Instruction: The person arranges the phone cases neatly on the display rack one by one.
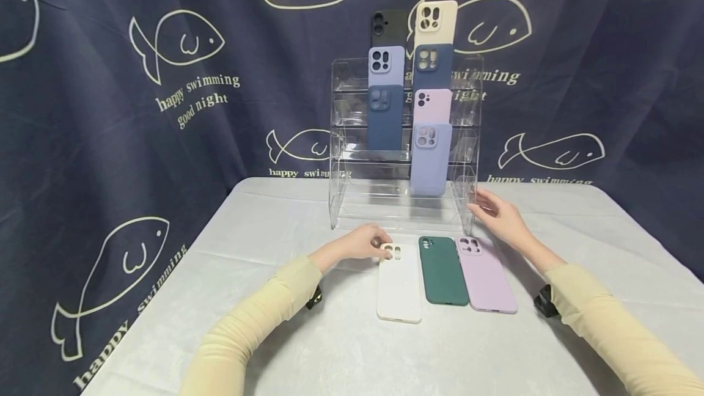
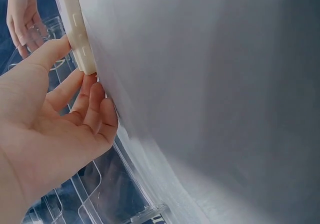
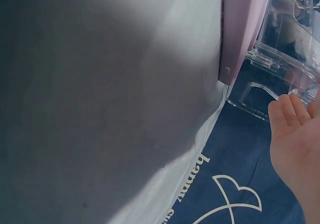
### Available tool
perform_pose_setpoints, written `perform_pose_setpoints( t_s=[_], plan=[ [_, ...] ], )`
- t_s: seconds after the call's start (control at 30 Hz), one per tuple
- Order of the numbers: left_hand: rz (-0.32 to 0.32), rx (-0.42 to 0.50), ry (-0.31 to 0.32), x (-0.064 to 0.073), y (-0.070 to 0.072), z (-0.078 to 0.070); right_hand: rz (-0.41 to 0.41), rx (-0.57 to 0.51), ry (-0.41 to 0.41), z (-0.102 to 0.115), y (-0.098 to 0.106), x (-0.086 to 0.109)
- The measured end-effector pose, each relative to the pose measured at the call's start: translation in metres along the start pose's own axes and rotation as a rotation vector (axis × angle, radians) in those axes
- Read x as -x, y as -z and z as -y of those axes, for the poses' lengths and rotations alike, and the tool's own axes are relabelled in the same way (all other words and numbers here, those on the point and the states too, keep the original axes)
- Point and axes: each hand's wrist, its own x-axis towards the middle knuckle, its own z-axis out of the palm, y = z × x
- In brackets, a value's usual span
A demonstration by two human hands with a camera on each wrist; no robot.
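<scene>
On the table, a cream phone case (image 1: 398, 289) lies with its camera cutouts toward the display stand. My left hand (image 1: 363, 242) pinches its far end; thumb and fingertips meet the case's edge in the left wrist view. Beside it lie a green phone case (image 1: 443, 274) and a lilac phone case (image 1: 488, 277). My right hand (image 1: 500, 217) is at the right side panel of the clear display stand (image 1: 379, 206), fingertips right at the panel. Its fingers (image 3: 292, 111) look fairly straight in the right wrist view.
The stand holds two columns of phone cases: black, light purple (image 1: 387, 75) and blue (image 1: 385, 130) on the left, and cream (image 1: 447, 26), blue, pink (image 1: 440, 102) and periwinkle (image 1: 431, 167) on the right. A dark fish-print curtain (image 1: 275, 66) hangs behind the pale tablecloth (image 1: 341, 347).
</scene>
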Motion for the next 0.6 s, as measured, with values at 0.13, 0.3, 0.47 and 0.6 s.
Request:
perform_pose_setpoints(
  t_s=[0.13, 0.3, 0.47, 0.6],
  plan=[
    [-0.005, -0.008, 0.007, 0.0, 0.0008, -0.0003, -0.003, 0.002, 0.003, 0.0013, 0.0004, -0.0002],
    [-0.023, -0.002, 0.003, -0.0012, 0.0022, 0.0005, -0.01, 0.01, 0.003, 0.0009, 0.0003, -0.0012],
    [-0.049, -0.002, -0.007, -0.0018, 0.0048, 0.0019, -0.019, 0.016, 0.02, -0.0002, 0.0006, -0.0012],
    [-0.074, 0.027, -0.033, 0.0008, 0.0076, 0.0033, -0.009, 0.009, 0.017, -0.0006, 0.0014, 0.0001]
  ],
)
